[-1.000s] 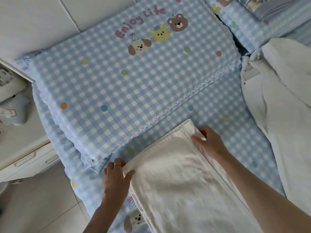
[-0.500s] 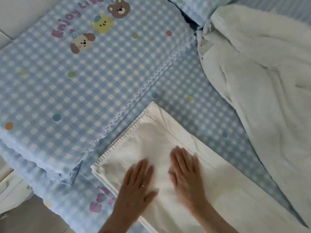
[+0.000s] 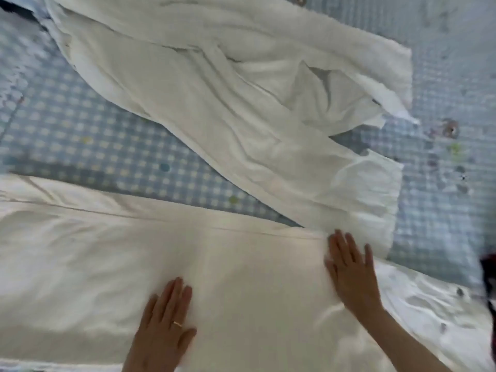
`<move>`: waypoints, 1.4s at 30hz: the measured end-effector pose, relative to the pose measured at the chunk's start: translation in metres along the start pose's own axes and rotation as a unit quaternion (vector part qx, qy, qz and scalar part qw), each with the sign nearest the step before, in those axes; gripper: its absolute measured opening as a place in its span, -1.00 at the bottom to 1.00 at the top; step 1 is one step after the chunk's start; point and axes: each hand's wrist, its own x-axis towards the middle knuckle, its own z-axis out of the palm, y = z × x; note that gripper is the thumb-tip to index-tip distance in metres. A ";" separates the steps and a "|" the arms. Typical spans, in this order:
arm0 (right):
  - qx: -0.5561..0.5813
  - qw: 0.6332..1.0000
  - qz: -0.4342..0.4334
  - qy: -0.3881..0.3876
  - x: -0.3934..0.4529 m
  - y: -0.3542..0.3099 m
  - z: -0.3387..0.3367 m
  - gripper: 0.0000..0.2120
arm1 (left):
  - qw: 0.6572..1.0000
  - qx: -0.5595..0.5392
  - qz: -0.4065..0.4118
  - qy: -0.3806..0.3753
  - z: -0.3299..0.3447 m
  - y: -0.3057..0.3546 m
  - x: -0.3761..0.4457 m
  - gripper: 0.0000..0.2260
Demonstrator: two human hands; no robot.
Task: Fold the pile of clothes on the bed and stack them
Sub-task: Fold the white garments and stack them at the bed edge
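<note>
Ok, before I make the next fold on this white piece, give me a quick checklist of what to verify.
1. Left hand flat on the cream garment: ok.
2. Right hand flat on it: ok.
3. Garment smooth between the hands: ok.
4. Far seam straight: ok.
5. Clear of the crumpled white garment: not ok, its end lies against the seam by the right fingertips.
6. Near edge aligned: cannot tell, blurred.
</note>
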 end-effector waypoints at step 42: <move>0.602 0.790 0.113 -0.013 -0.166 0.068 -0.122 -0.48 | 0.769 -0.569 -0.282 -0.073 -0.074 0.396 0.078 -0.73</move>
